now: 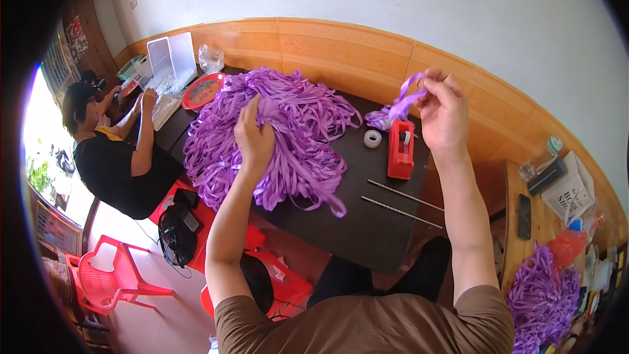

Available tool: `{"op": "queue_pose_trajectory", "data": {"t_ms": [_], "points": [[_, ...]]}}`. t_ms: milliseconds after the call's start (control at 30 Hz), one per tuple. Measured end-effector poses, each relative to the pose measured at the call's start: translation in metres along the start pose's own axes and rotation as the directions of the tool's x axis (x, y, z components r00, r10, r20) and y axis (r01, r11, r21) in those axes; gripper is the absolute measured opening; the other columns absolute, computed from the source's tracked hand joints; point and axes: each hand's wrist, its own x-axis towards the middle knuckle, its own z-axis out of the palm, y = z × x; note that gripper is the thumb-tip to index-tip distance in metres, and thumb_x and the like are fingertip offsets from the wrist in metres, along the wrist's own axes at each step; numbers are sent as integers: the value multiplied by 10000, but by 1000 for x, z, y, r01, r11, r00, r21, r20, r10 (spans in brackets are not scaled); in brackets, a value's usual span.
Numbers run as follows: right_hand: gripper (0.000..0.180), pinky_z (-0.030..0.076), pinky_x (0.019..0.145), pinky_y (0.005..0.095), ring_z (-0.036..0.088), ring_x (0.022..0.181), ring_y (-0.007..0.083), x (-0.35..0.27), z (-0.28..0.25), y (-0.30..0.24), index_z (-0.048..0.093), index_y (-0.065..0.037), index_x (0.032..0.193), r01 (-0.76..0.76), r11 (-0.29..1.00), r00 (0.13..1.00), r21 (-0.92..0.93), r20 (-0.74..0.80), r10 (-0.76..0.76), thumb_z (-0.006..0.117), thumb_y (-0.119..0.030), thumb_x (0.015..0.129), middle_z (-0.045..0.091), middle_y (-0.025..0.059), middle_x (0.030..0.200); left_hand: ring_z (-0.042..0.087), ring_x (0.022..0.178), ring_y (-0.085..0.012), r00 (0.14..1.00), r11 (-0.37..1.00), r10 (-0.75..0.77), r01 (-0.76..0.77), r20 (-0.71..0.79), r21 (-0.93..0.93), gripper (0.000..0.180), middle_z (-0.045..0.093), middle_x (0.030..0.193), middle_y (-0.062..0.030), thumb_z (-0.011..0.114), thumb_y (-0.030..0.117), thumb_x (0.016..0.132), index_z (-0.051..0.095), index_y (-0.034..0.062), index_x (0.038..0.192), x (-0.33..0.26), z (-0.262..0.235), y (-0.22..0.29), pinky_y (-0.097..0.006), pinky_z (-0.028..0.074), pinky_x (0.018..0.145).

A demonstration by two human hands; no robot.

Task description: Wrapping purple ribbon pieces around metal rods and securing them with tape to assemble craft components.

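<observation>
Left hand [254,136] grips ribbon pile [275,134]; right hand [442,113] pinches 1 ribbon [407,99]; 2 rods [403,202].

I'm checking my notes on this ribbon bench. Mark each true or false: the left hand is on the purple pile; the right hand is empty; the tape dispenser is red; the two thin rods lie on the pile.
1. The left hand rests on the pile of purple ribbons. True.
2. The right hand is empty. False: it pinches a purple ribbon strip.
3. The tape dispenser is red. True.
4. The two thin rods lie on the pile. False: they lie on the dark table, apart from it.
</observation>
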Motion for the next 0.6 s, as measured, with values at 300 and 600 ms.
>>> {"op": "queue_pose_trajectory", "data": {"t_ms": [300, 600], "points": [[86, 439, 581, 193, 562, 663, 62, -52, -38, -5, 624, -75, 865, -452, 886, 878, -102, 127, 462, 648, -17, 807, 617, -11, 785, 418, 1181, -364, 548, 975, 19, -197, 837, 106, 687, 461, 1280, -174, 687, 270, 710, 454, 51, 1318, -61, -5, 39, -509, 342, 954], [96, 419, 611, 204, 562, 702, 67, -90, -58, -26, 617, -64, 864, -492, 867, 848, -77, 186, 497, 666, -16, 797, 610, -12, 770, 482, 1127, -342, 638, 959, 282, -205, 717, -195, 548, 549, 1157, -187, 718, 158, 708, 561, 80, 1227, -67, 6, 124, -443, 392, 910]]}}
